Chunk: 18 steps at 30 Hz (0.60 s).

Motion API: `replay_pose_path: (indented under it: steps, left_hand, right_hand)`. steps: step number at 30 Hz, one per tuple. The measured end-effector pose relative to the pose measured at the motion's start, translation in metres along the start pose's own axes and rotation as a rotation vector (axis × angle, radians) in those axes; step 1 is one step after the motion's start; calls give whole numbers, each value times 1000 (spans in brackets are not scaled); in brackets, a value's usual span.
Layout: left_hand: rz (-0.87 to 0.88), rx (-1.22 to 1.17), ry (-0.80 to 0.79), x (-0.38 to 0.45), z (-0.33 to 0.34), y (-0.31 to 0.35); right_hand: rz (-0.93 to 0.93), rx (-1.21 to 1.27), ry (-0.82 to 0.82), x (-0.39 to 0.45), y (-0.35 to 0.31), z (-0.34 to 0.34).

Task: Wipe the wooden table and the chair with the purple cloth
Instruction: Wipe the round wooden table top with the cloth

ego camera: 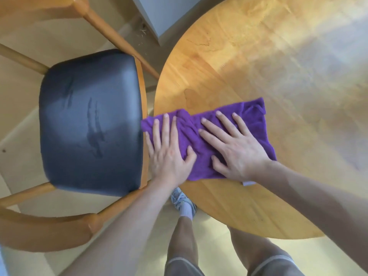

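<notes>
Pale floor (25,124) across left and bottom of frame; grey-white cabinet corner (159,18) at top centre; bright light washes upper right.

A round wooden table (258,66) stood at the right. The purple cloth (256,126) lay spread flat on its near left part, its left end hanging past the table's edge toward the chair (89,120) just beside.
</notes>
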State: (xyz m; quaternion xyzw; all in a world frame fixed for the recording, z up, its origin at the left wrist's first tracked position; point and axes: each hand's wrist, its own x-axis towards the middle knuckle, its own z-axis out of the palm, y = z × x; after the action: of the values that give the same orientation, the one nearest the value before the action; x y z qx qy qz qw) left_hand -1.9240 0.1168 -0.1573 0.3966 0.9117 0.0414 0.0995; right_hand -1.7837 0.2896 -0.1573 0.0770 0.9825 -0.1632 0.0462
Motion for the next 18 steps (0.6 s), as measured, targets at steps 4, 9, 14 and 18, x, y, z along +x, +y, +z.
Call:
replay_pose_path:
  steps: [4, 9, 14, 18]
  left_hand:
    - [-48, 12, -3, 64, -11, -8]
    - [-10, 102, -15, 44, -8, 3]
    - [165, 174, -74, -19, -2, 16]
    - [289, 162, -120, -58, 8, 32]
  right_hand:
    - [119, 56, 71, 51, 3, -13]
    - [202, 137, 146, 36, -7, -9]
    - [161, 173, 101, -38, -17, 4]
    - [113, 181, 64, -102, -18, 11]
